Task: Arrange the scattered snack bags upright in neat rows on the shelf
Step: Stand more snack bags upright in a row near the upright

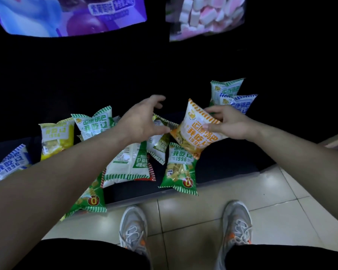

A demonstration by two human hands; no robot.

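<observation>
My right hand grips an orange snack bag, lifted and tilted above the dark low shelf. My left hand hovers just left of that bag with fingers spread, holding nothing. Below them lie a green bag and a face-down green and white bag. Another green bag hangs over the shelf's front edge. At the back right a green bag and a blue bag stand upright. A yellow bag, a green bag and a blue bag sit at the left.
Above the shelf hang a purple snack pack and a clear bag of pink and white marshmallows. The shelf's back is dark. My two grey shoes stand on beige floor tiles right at the shelf's front edge.
</observation>
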